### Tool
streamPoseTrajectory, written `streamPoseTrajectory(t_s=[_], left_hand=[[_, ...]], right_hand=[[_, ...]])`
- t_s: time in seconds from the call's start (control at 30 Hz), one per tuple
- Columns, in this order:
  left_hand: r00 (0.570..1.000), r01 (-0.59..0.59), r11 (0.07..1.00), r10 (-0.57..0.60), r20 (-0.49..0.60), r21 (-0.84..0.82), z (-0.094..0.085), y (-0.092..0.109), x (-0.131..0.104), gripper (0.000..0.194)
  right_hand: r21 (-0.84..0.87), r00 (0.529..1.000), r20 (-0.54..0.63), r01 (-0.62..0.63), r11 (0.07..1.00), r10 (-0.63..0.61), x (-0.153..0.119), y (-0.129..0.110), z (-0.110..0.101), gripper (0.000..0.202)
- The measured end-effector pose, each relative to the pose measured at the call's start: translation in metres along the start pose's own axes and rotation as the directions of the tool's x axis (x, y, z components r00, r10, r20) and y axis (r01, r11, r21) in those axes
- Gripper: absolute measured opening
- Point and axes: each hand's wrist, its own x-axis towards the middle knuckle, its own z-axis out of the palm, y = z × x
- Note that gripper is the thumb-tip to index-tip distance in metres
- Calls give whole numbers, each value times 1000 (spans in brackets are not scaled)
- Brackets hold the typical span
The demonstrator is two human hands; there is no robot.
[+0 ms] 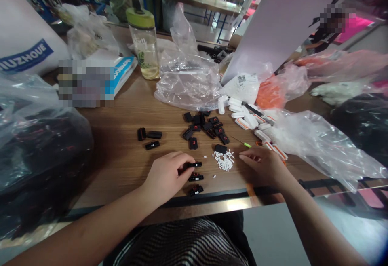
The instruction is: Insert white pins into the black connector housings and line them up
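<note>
My left hand (168, 177) pinches a small black connector housing (197, 164) between thumb and fingers, at the table's front. White dots show on its face. Just below it lie two more black connector housings (196, 177), each with white dots. To the right of these is a heap of tiny white plugs (224, 161), with a few loose ones beside it. My right hand (263, 163) hovers just right of the heap, its fingers drawn together; whatever they hold is too small to see. A thin screwdriver-like tool with a green handle (247, 145) lies beyond the right fingers.
Several black housings (193, 143) lie scattered behind the heap, and three more (154, 134) at left. White and orange parts (242, 123) spill beside a clear bag (315, 136) on the right. A drink bottle (145, 47) and plastic bags (188, 80) stand behind; a large bag (39, 157) fills the left.
</note>
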Motion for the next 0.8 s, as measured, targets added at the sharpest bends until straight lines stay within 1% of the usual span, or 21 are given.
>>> streamPoseTrajectory(t_s=[0.1,0.17,0.23,0.3,0.37,0.43,0.47,0.53,0.63,0.8], left_hand=[[1000,1,1000,-1,2,7,0,0,0,9],[1000,8,1000,-8,8,12,-1,1,1,9],[1000,16,1000,-16,8,15,-1,2,1,10],[1000,26,999,-26,6,18,-1,3,1,9],[999,44,999,-44,9,16,-2,4,1,9],[998,61,998,-61,13,7,-3,5,0,9],[998,67,998,-67,15,3,-3,5,0,9],[997,75,997,-75,16,3,-4,6,0,9],[996,87,996,-87,26,8,-4,6,0,8],[995,94,996,-94,45,7,-4,6,1,9]], right_hand=[[-77,998,-5,62,995,-63,-2,-2,1,21],[-100,997,-8,72,992,-73,-2,-13,2,20],[-17,995,-16,95,995,-95,0,-34,3,18],[142,987,-18,158,977,-158,2,-61,7,15],[256,958,-1,276,926,-286,6,-89,14,15],[282,920,19,370,886,-390,11,-112,23,13],[273,904,29,404,873,-427,13,-119,28,11],[241,879,46,451,859,-474,17,-126,36,9],[197,860,51,489,850,-507,20,-124,44,8],[83,842,57,531,843,-536,18,-123,46,10]])
